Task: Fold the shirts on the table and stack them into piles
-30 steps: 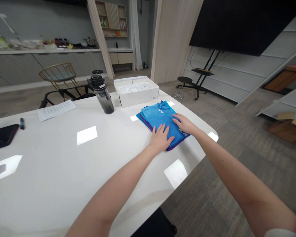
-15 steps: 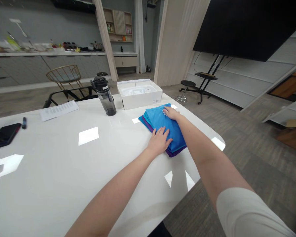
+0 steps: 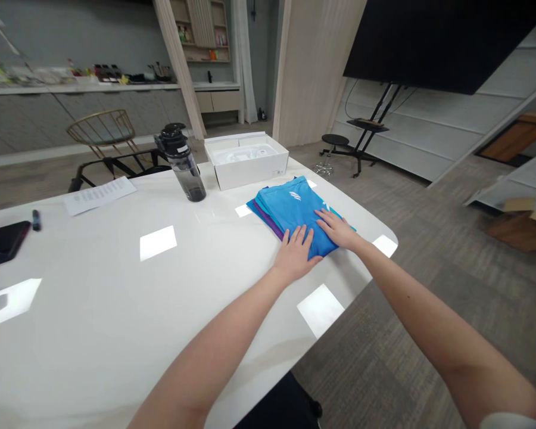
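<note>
A stack of folded fabric [image 3: 286,205] lies near the right end of the white table, bright blue on top with a white striped mark, with purple and teal layers showing at its left edge. My left hand [image 3: 295,253] rests flat on the stack's near left part, fingers spread. On the near right part lies my right hand [image 3: 337,228], its fingers stretched out over the blue cloth. Neither hand grips the fabric. Part of a second white mark shows beside my right fingertips.
Behind the stack stands an open white box [image 3: 248,170] with clear plastic inside. A dark-lidded bottle [image 3: 185,167] is left of it. Farther left lie a printed sheet [image 3: 100,195], a marker [image 3: 36,220] and a black device [image 3: 4,244]. The table's edge [image 3: 395,235] curves at right.
My right hand has moved from the stack's far right edge toward me, uncovering the white striped mark. My left hand still lies on the near left part. The view has shifted slightly.
</note>
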A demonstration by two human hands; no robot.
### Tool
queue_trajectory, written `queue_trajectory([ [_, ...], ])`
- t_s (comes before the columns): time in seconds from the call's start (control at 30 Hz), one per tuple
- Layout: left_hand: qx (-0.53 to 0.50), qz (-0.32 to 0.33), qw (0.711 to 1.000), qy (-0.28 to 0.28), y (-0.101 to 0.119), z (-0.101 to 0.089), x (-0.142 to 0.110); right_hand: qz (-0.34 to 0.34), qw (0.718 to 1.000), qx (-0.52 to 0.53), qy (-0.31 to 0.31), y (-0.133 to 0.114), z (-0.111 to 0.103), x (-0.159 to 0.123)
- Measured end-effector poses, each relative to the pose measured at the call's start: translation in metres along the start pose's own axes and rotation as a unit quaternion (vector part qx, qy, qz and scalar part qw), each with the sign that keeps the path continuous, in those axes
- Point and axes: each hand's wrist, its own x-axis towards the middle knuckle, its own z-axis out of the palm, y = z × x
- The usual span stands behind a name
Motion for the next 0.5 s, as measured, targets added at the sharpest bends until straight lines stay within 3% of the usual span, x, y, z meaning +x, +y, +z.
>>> queue_trajectory([
  [0.1, -0.02, 0.006, 1.0, 0.007, -0.001, -0.017, -0.012, -0.007, 0.997, -0.027, 0.071, -0.017, -0.006, -0.019],
  [0.2, -0.034, -0.015, 0.999, 0.03, -0.015, -0.05, -0.039, -0.091, 0.986, -0.001, 0.137, -0.067, -0.011, -0.027],
  [0.27, -0.028, -0.046, 0.998, 0.029, -0.033, -0.076, -0.068, -0.14, 0.983, 0.053, 0.104, -0.116, -0.006, -0.03],
  [0.33, -0.016, -0.094, 0.995, 0.024, -0.055, -0.101, -0.105, -0.177, 0.976, 0.124, 0.019, -0.173, 0.006, -0.033],
  [0.4, -0.001, -0.152, 0.988, 0.026, -0.081, -0.125, -0.15, -0.207, 0.96, 0.181, -0.059, -0.234, 0.025, -0.035],
  [0.5, 0.033, -0.252, 0.966, 0.041, -0.121, -0.16, -0.227, -0.25, 0.936, 0.216, -0.118, -0.329, 0.06, -0.035],
])
